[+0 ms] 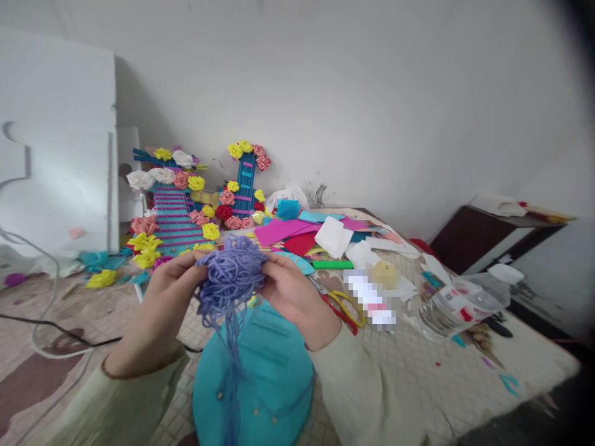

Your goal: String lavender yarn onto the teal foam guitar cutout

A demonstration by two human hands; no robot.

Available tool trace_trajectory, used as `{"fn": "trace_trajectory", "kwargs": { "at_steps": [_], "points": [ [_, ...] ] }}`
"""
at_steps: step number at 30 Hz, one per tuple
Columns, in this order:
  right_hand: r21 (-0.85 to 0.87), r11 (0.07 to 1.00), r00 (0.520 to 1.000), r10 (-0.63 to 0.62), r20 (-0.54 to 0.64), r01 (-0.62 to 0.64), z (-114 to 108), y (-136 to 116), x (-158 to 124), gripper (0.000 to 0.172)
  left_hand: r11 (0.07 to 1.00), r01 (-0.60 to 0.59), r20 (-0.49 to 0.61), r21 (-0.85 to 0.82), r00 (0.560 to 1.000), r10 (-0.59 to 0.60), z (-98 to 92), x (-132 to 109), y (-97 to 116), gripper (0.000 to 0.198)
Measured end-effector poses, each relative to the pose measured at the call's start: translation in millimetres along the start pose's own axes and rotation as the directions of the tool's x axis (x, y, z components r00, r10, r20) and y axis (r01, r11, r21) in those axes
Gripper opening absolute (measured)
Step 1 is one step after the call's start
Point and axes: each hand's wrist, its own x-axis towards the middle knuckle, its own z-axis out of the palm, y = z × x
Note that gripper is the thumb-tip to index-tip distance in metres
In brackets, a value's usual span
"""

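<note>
A tangled bundle of purple-blue yarn (236, 267) is held up in front of me between both hands. My left hand (170, 300) pinches its left side, and my right hand (294, 294) grips the right side with closed fingers. Loose strands trail from the bundle down over a turquoise rounded board (274, 378) on the table, which has several raised strips on its surface. Scissors (344, 310) with red and yellow handles lie just beyond my right wrist, beside a green strip-like object (333, 264).
Paper-flower-decorated craft pieces (174, 214) lean against the wall at the back left. Coloured paper sheets (288, 234) are piled behind my hands. A clear plastic container (458, 306) stands on the right of the table (404, 384). A black cable (60, 328) crosses on the left.
</note>
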Motion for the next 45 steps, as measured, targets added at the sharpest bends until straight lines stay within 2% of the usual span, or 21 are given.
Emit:
{"fn": "trace_trajectory", "kwargs": {
  "at_steps": [2, 4, 6, 7, 9, 11, 12, 16, 20, 22, 27, 31, 35, 40, 41, 45],
  "points": [
    [0.13, 0.992, 0.999, -0.006, 0.035, 0.001, 4, 0, -2, 0.019, 0.999, -0.047, 0.005, 0.0, 0.999, 0.047, -1.5, 2, -3, 0.009],
    [0.25, 0.966, 0.996, 0.041, 0.078, -0.059, 5, 1, -4, 0.015, 0.999, -0.046, 0.031, -0.022, 0.998, 0.047, -2.2, 2, -5, 0.008],
    [0.253, 0.962, 0.993, 0.078, 0.092, -0.099, 3, 1, -4, 0.01, 0.998, -0.021, 0.061, -0.057, 0.998, 0.024, -2.4, 1, -7, 0.006],
    [0.186, 0.98, 0.996, 0.056, 0.071, -0.068, 0, 1, -3, 0.009, 0.997, -0.007, 0.069, -0.081, 0.998, 0.013, -2.3, 1, -6, 0.005],
    [-0.038, 0.996, 0.997, -0.079, -0.004, 0.079, -6, 2, 1, 0.011, 0.99, 0.02, 0.079, -0.137, 0.997, -0.009, -1.7, 3, -5, 0.003],
    [-0.239, 0.953, 0.977, -0.208, -0.057, 0.188, -12, 3, 6, 0.017, 0.98, 0.052, 0.089, -0.193, 0.995, -0.035, 0.2, 4, -4, 0.005],
    [-0.288, 0.939, 0.974, -0.217, -0.068, 0.189, -14, 3, 7, 0.017, 0.973, 0.067, 0.098, -0.219, 0.994, -0.047, 1.8, 4, -4, 0.006],
    [-0.286, 0.957, 0.995, -0.066, -0.077, 0.041, -14, 4, 6, 0.012, 0.949, 0.065, 0.113, -0.307, 0.993, -0.031, 9.0, 0, -6, 0.011],
    [-0.105, 0.981, 0.986, 0.154, -0.067, -0.161, -11, 2, 0, 0.011, 0.946, -0.012, 0.103, -0.324, 0.993, 0.048, 7.1, -1, -8, 0.007],
    [0.016, 0.976, 0.976, 0.217, -0.028, -0.217, -10, 0, -2, 0.012, 0.957, -0.036, 0.11, -0.286, 0.991, 0.071, 1.5, 2, -8, 0.007],
    [0.366, 0.921, 0.985, 0.164, -0.046, -0.136, -1, -1, -4, 0.017, 0.978, -0.045, 0.113, -0.204, 0.991, 0.069, -8.7, 15, -11, 0.002],
    [0.495, 0.867, 0.988, 0.116, -0.103, -0.05, 5, -5, -4, 0.03, 0.979, -0.073, 0.122, -0.19, 0.988, 0.097, -5.1, 13, -16, 0.007],
    [0.479, 0.875, 0.994, 0.106, -0.038, -0.075, 5, -10, -7, 0.028, 0.977, -0.091, 0.11, -0.195, 0.987, 0.114, -2.9, 13, -19, 0.014],
    [0.419, 0.892, 0.983, 0.122, 0.139, -0.17, 3, -8, -10, 0.019, 0.957, -0.005, 0.083, -0.289, 0.996, 0.03, -5.0, 18, -21, 0.014],
    [0.378, 0.913, 0.985, 0.115, 0.128, -0.155, 3, -7, -9, 0.02, 0.951, 0.017, 0.085, -0.309, 0.996, 0.01, -4.7, 18, -21, 0.015],
    [0.146, 0.988, 0.998, 0.047, -0.041, -0.041, 1, -1, -4, 0.02, 0.919, 0.098, 0.119, -0.381, 0.991, -0.057, -0.1, 19, -21, 0.017]
  ]
}}
